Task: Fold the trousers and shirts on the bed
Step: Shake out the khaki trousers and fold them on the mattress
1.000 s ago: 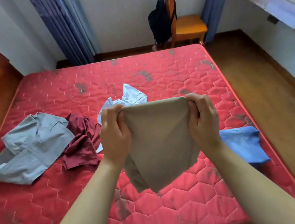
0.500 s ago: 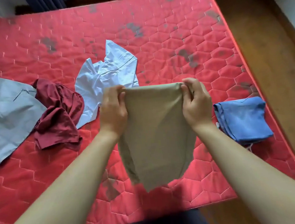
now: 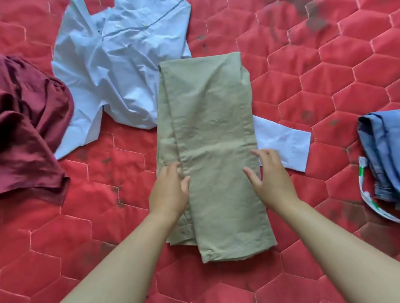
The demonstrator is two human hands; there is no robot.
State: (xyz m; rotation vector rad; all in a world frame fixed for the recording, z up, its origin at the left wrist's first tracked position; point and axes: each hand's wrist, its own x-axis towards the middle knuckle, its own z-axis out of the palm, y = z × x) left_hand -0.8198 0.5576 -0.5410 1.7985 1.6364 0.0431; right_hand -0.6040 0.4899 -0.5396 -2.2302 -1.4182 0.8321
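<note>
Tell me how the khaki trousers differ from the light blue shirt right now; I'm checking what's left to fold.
The khaki trousers lie flat in a long, neat folded strip, while the light blue shirt is spread out, crumpled and unfolded. Both hands, the left hand and the right hand, are open at the trousers; neither touches the shirt. The trousers overlap the shirt, covering part of it beside its sleeve. Both rest on the red mattress.
</note>
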